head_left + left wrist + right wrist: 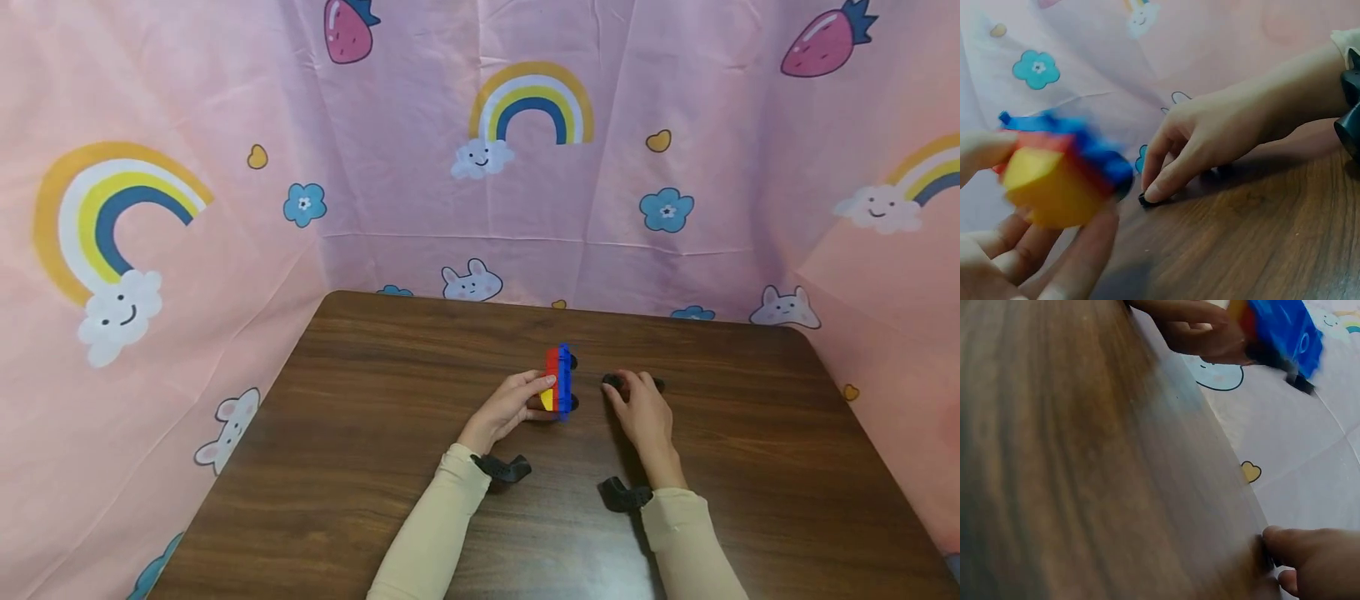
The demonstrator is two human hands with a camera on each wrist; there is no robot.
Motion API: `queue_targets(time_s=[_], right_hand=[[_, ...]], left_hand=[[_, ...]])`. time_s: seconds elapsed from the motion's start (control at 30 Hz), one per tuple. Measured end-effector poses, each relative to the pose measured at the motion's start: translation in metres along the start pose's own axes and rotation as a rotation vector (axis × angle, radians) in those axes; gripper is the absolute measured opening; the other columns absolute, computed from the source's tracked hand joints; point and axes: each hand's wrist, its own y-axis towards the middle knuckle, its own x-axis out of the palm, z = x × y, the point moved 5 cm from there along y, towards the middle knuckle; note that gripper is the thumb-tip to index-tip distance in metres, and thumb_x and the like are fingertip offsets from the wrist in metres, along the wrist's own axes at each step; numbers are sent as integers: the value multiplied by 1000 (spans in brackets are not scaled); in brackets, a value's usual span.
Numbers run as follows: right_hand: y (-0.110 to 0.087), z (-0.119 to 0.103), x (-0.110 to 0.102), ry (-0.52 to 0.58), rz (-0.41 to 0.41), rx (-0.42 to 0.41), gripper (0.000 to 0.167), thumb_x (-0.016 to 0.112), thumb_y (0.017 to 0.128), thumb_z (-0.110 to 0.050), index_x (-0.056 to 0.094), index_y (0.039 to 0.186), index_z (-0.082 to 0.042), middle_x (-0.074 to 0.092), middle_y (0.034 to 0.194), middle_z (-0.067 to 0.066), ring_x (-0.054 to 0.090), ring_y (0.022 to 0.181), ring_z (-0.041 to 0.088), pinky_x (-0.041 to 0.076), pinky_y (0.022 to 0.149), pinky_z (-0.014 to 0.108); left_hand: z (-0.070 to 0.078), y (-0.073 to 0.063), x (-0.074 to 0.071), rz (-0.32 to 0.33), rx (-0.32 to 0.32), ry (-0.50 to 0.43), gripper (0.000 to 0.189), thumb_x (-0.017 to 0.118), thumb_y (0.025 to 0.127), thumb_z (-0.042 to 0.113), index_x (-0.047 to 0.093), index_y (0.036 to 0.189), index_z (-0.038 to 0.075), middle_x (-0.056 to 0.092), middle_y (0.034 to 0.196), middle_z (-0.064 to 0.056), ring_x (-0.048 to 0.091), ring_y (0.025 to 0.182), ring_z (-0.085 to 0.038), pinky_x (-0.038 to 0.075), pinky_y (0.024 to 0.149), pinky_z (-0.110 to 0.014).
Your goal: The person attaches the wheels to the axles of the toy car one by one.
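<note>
Toy car (556, 383), in red, yellow and blue with black wheels (574, 402), sits just right of the middle of the head view, held in the person's left hand (510, 408).

Nearest, at the bottom of that frame, two pale sleeves (431, 533) reach up from the lower edge, each with a black wrist mount (626, 496) at its cuff. Beyond the cuffs come the hands. The left one grips the car, its thumb on the red side; in the left wrist view the car is blurred at the left, its yellow end facing the camera, raised off the surface (360, 400). The right hand (645, 417), right of the car and apart from it, pinches a small black piece (611, 381) between thumb and finger, down at the wood-grained top. Another dark piece (659, 384) shows just past the right side of that hand, mostly hidden by it.

Farther off, the far edge of the surface crosses the middle of the frame. Behind it, filling the upper part, hangs a pink cloth (405, 167) printed with rainbows (534, 79), strawberries, blue flowers and white rabbits.
</note>
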Motion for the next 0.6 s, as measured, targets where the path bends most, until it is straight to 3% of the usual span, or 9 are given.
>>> queue_targets(time_s=[0.23, 0.47, 0.6], right_hand=[[-2, 3, 0, 16, 6, 16, 44, 64, 104, -37, 65, 136, -6, 63, 116, 17, 66, 98, 33, 55, 81, 53], [-1, 0, -3, 103, 32, -11, 43, 65, 104, -35, 65, 133, -3, 66, 122, 19, 65, 111, 38, 54, 94, 57], [-1, -4, -5, 173, 60, -69, 40, 68, 103, -32, 67, 131, -3, 67, 116, 18, 64, 96, 33, 54, 83, 48]], left_hand=[[1, 1, -1, -11, 47, 2, 42, 56, 108, 26, 50, 144, 5, 65, 120, -5, 67, 102, -15, 59, 93, -33], [-2, 2, -6, 36, 75, -21, 41, 59, 105, 19, 52, 141, 1, 68, 119, -4, 65, 104, -12, 55, 91, -26], [-4, 3, -7, 59, 81, -45, 40, 61, 105, 18, 53, 139, 0, 69, 120, -3, 65, 105, -12, 55, 92, -26]])
